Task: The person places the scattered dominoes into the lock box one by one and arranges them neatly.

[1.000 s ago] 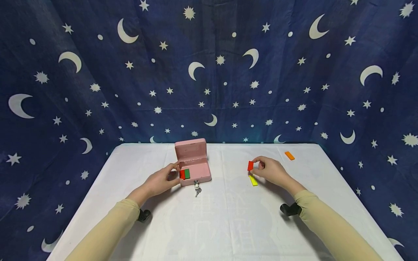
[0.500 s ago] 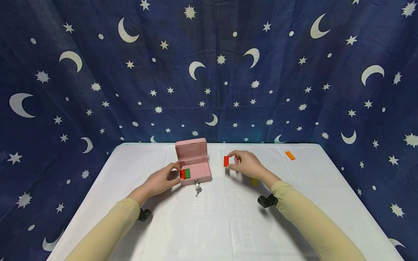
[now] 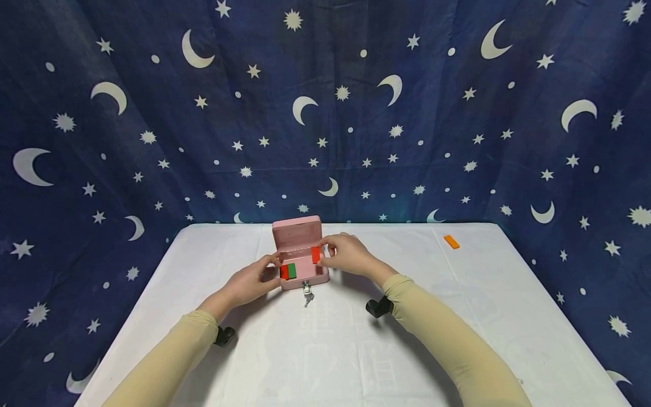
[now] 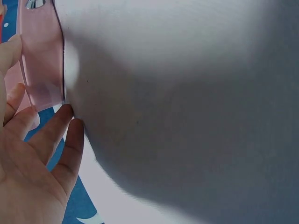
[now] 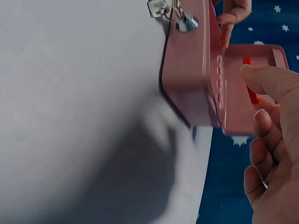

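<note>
A pink cash box stands with its lid raised. My left hand holds its left side, the thumb by the front corner and the fingers farther back. At the box's left end lie a red block and a green block, flat and side by side. Over the right part of the box, my right hand pinches another thin red block between thumb and fingertip. In the right wrist view that red block shows edge-on, with the other fingers loosely bent.
Keys hang from the lock on the box's front. An orange block lies at the back right of the white-covered table. Behind stands a dark blue curtain with moons and stars.
My right hand has carried the red block leftward from beside the yellow block to over the box. The right wrist and sleeve now hide the yellow block. My left hand stays put.
</note>
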